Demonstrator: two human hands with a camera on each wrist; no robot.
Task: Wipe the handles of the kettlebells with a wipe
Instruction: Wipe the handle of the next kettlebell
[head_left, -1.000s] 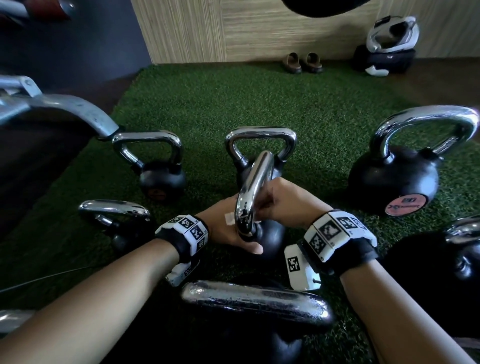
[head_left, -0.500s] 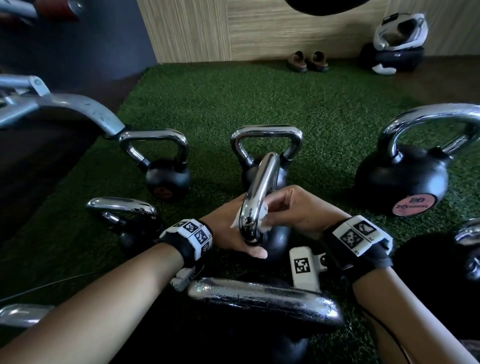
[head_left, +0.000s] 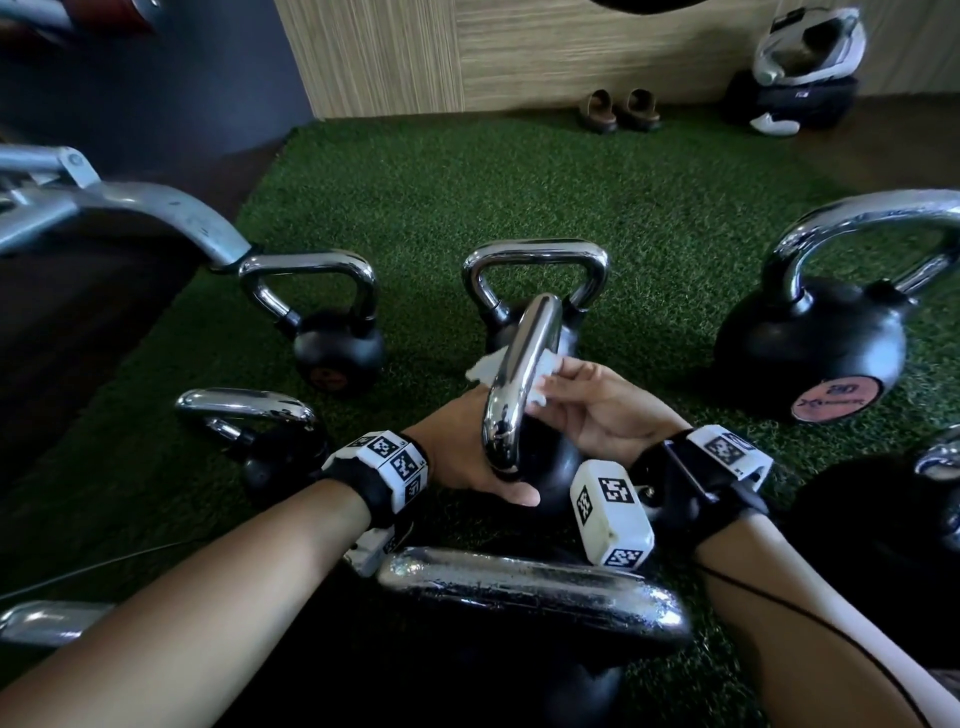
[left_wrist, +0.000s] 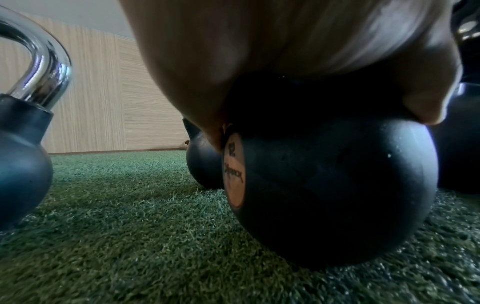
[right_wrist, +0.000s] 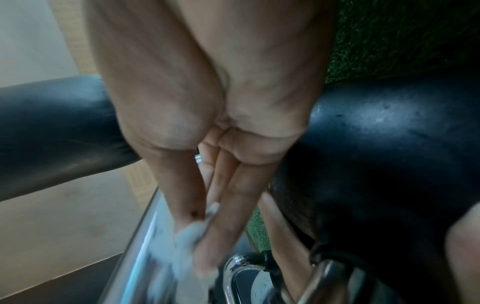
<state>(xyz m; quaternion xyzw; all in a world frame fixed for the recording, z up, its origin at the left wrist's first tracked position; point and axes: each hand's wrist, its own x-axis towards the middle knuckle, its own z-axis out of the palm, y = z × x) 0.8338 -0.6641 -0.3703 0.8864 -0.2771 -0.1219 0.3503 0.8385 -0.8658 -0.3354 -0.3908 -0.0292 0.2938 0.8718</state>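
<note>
1. kettlebell (head_left: 540, 467) sits in the middle of the grass mat (head_left: 415, 208), with other kettlebells around it.
2. left hand (head_left: 462, 457) curls over its black ball to hold it.
3. right hand (head_left: 597, 410) pinches the wipe (head_left: 540, 371) on the shiny handle (head_left: 519, 384), mid-rub.
4. next it should rub the rest of the loop, i think.

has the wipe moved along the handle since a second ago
Yes. The wipe in the right hand has slid up the chrome handle, away from the left hand steadying its lower end.
</note>
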